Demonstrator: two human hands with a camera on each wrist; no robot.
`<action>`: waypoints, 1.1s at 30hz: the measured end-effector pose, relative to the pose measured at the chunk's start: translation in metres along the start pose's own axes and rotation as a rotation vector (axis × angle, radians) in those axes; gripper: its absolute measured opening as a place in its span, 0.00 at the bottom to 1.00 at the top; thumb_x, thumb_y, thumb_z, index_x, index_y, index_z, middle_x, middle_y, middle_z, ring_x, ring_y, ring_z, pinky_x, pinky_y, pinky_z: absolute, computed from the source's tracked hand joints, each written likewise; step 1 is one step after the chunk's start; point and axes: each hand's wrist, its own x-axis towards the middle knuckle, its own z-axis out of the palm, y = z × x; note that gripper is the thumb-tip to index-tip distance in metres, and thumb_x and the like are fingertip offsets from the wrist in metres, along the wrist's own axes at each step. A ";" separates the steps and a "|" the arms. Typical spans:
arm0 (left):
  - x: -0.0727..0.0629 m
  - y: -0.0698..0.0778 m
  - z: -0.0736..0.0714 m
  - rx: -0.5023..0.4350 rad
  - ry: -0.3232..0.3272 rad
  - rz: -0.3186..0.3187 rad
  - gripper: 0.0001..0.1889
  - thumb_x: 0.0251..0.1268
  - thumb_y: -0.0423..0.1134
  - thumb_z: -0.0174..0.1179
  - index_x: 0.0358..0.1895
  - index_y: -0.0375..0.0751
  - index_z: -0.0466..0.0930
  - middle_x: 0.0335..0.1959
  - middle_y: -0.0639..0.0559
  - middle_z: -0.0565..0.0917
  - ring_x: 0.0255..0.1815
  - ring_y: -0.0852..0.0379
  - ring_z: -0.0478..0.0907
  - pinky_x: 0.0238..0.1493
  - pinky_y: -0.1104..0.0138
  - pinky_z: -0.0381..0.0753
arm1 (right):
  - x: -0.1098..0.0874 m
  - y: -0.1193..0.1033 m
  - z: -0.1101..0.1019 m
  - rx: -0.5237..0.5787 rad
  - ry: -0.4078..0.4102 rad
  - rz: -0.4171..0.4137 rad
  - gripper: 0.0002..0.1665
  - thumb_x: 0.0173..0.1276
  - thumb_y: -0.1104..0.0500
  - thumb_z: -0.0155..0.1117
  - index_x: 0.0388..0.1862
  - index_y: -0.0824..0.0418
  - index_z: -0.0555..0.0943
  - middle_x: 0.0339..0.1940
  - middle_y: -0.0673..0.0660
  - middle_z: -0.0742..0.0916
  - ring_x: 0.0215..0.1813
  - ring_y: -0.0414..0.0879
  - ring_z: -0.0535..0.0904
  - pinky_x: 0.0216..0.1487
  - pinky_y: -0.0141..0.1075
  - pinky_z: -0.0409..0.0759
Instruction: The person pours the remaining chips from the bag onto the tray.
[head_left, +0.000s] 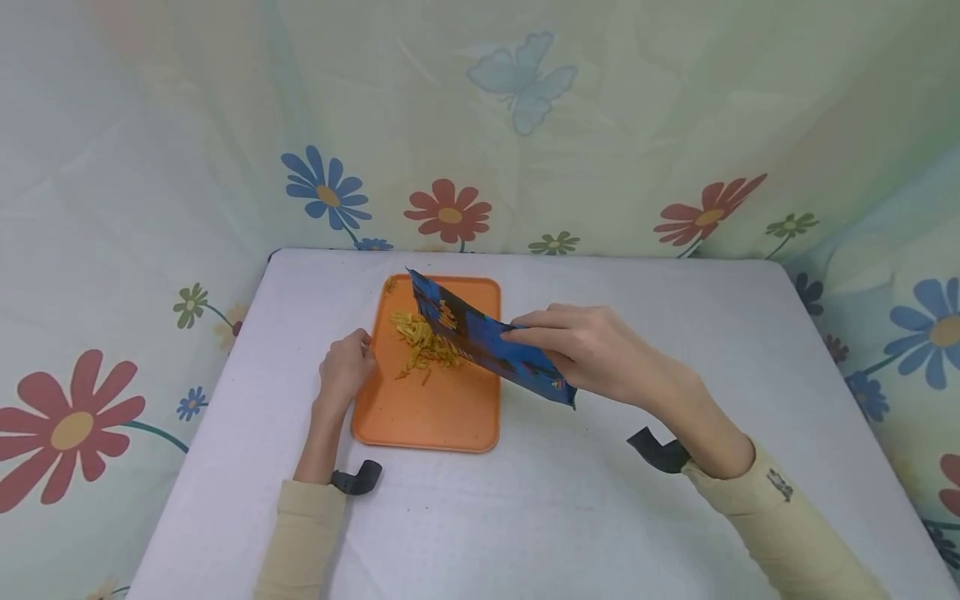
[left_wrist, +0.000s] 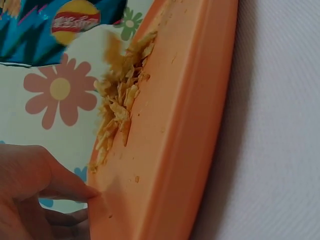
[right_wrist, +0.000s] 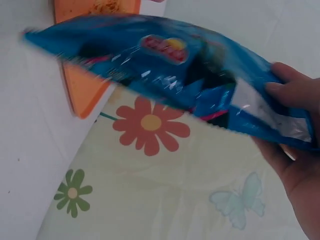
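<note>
My right hand (head_left: 596, 350) grips a blue chip bag (head_left: 480, 333) by its near side and end, holding it slanted above the tray. The bag's far left end overhangs a heap of thin yellow potato sticks (head_left: 418, 337) on an orange tray (head_left: 420, 417). In the left wrist view, a blurred yellow clump (left_wrist: 114, 50) shows just above the heap, near the bag's lower edge. At the tray's left side, my left hand (head_left: 347, 367) pinches the rim, thumb and fingers curled at the edge. Loose crumbs (left_wrist: 137, 179) dot the tray floor.
The tray lies on a white-covered table (head_left: 570, 517), left of the middle. Behind and on both sides hangs a curtain (head_left: 615, 167) printed with flowers and a butterfly. Black straps (head_left: 660, 452) stick out from both wrists.
</note>
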 end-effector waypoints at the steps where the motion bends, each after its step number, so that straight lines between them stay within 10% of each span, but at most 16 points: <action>1: 0.000 0.000 0.000 0.000 0.002 0.002 0.17 0.69 0.28 0.52 0.57 0.28 0.79 0.36 0.37 0.86 0.22 0.54 0.75 0.24 0.66 0.71 | 0.000 0.000 -0.001 -0.008 -0.011 0.004 0.25 0.57 0.73 0.76 0.54 0.61 0.88 0.51 0.58 0.91 0.49 0.52 0.88 0.44 0.42 0.88; 12: -0.001 0.001 -0.001 0.004 -0.004 -0.006 0.16 0.69 0.28 0.52 0.58 0.28 0.78 0.36 0.37 0.86 0.23 0.54 0.76 0.24 0.67 0.72 | -0.002 0.001 -0.001 0.009 -0.024 0.032 0.26 0.59 0.73 0.75 0.57 0.62 0.87 0.54 0.60 0.89 0.52 0.54 0.88 0.46 0.44 0.88; 33: 0.000 0.000 0.001 -0.025 -0.003 0.007 0.15 0.69 0.28 0.52 0.55 0.29 0.78 0.35 0.38 0.86 0.21 0.55 0.75 0.23 0.67 0.70 | -0.024 0.002 0.020 0.029 0.220 0.038 0.30 0.54 0.79 0.73 0.57 0.64 0.86 0.52 0.62 0.89 0.44 0.51 0.88 0.32 0.33 0.84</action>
